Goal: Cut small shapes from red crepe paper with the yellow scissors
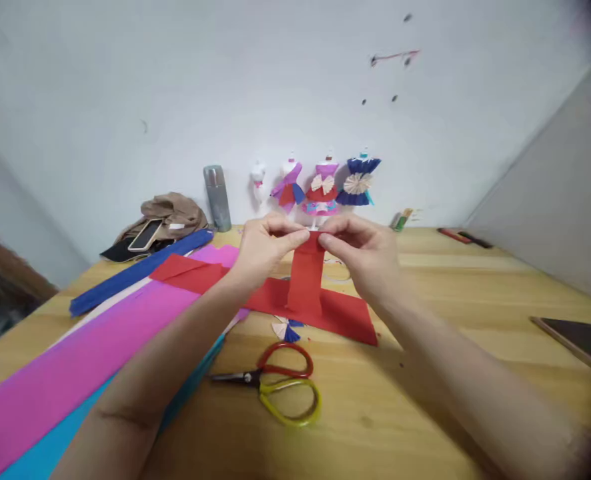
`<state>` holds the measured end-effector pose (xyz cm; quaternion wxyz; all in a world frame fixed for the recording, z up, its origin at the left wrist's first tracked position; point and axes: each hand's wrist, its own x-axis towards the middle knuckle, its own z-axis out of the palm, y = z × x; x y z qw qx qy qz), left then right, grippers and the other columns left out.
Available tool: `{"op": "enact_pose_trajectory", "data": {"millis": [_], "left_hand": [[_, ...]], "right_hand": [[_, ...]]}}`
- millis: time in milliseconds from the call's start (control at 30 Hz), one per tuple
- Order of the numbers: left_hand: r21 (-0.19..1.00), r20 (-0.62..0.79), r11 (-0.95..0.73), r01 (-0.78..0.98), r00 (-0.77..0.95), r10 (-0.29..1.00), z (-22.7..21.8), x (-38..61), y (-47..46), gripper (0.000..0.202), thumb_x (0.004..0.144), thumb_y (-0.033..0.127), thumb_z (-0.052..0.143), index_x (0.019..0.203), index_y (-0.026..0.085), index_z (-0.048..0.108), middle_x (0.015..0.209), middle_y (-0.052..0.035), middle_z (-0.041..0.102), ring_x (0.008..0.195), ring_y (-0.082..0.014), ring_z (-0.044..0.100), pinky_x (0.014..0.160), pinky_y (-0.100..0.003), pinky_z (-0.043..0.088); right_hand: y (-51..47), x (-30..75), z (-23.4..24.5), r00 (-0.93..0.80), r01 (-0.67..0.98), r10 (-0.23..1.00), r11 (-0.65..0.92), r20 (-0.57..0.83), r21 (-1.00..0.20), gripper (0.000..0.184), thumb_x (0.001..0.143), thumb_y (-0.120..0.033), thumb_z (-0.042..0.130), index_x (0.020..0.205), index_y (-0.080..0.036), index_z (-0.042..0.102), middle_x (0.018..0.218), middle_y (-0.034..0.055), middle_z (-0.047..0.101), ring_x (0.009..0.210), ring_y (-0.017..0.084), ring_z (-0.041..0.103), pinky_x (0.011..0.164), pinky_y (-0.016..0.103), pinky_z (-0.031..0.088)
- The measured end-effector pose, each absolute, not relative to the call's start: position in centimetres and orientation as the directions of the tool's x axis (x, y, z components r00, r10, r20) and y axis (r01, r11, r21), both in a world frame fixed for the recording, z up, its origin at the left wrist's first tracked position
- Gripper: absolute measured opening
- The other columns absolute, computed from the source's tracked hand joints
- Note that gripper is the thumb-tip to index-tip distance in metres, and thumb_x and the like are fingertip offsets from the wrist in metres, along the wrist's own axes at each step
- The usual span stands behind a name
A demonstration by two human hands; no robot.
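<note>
A strip of red crepe paper hangs upright from my fingers over the table. My left hand pinches its top left corner between thumb and fingers. At the top right corner, my right hand grips the same strip, and the top edge looks folded over. Behind and below it, a longer red paper sheet lies flat across the wood. Just in front are small folded paper pieces in cream and blue. Closer to me rest scissors with one red and one yellow handle.
Pink paper, a blue paper roll and light blue paper cover the left side. Several small dress forms in paper outfits stand by the wall near a grey bottle. A phone lies at right.
</note>
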<state>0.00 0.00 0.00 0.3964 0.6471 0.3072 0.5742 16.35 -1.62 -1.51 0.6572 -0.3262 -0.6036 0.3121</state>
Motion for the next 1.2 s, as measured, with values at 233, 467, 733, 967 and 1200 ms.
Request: {"op": "enact_pose_trajectory", "data": {"millis": [233, 467, 733, 967, 1200], "left_hand": [[0.924, 0.375, -0.382, -0.024, 0.258, 0.89, 0.18, 0.13, -0.26, 0.015, 0.066, 0.026, 0.081, 0.071, 0.015, 0.074, 0.061, 0.002, 0.06, 0.058, -0.0089, 0.05, 0.06, -0.025, 0.039], [0.961, 0.274, -0.25, -0.117, 0.295, 0.915, -0.17, -0.09, 0.14, 0.031, 0.062, 0.038, 0.084, 0.056, 0.014, 0.064, 0.052, 0.0031, 0.05, 0.046, -0.0043, 0.035, 0.048, -0.024, 0.022], [0.967, 0.246, -0.209, -0.149, 0.307, 0.92, -0.25, -0.04, 0.24, 0.035, 0.059, 0.041, 0.086, 0.058, 0.013, 0.064, 0.054, 0.0022, 0.052, 0.047, -0.0039, 0.037, 0.046, -0.022, 0.023], [0.967, 0.253, -0.24, -0.081, 0.313, 0.915, -0.3, -0.47, 0.6, 0.029, 0.066, 0.038, 0.081, 0.059, 0.014, 0.065, 0.049, 0.0041, 0.049, 0.044, -0.0033, 0.035, 0.045, -0.02, 0.024], [0.974, 0.224, -0.225, -0.014, 0.183, 0.957, 0.18, 0.28, -0.35, 0.017, 0.073, 0.025, 0.074, 0.065, 0.013, 0.064, 0.044, 0.0041, 0.053, 0.039, -0.0051, 0.044, 0.043, -0.019, 0.031]], "right_hand": [[-1.25, 16.79, -1.85, 0.064, -0.047, 0.835, 0.549, 0.546, -0.834, 0.014, 0.072, -0.029, 0.078, 0.067, -0.024, 0.065, 0.066, -0.0015, 0.062, 0.063, 0.017, 0.056, 0.066, 0.035, 0.043], [-0.61, 17.37, -2.12, 0.025, -0.094, 0.887, 0.461, 0.46, -0.883, 0.031, 0.079, -0.055, 0.07, 0.077, -0.024, 0.069, 0.067, 0.0002, 0.06, 0.058, 0.015, 0.055, 0.054, 0.031, 0.037], [-1.16, 17.0, -1.66, -0.07, -0.019, 0.92, 0.384, 0.385, -0.923, 0.034, 0.067, -0.044, 0.084, 0.056, -0.023, 0.059, 0.05, -0.0035, 0.054, 0.046, 0.01, 0.044, 0.046, 0.026, 0.033], [-0.99, 17.16, -1.65, -0.037, 0.0, 0.941, 0.336, 0.336, -0.942, 0.031, 0.065, -0.039, 0.083, 0.052, -0.022, 0.06, 0.048, -0.003, 0.052, 0.043, 0.009, 0.038, 0.041, 0.025, 0.024], [-1.08, 16.86, -1.57, 0.047, -0.028, 0.959, 0.281, 0.279, -0.959, 0.025, 0.07, -0.029, 0.081, 0.057, -0.021, 0.061, 0.042, -0.0058, 0.049, 0.037, 0.007, 0.038, 0.04, 0.024, 0.022]]}}
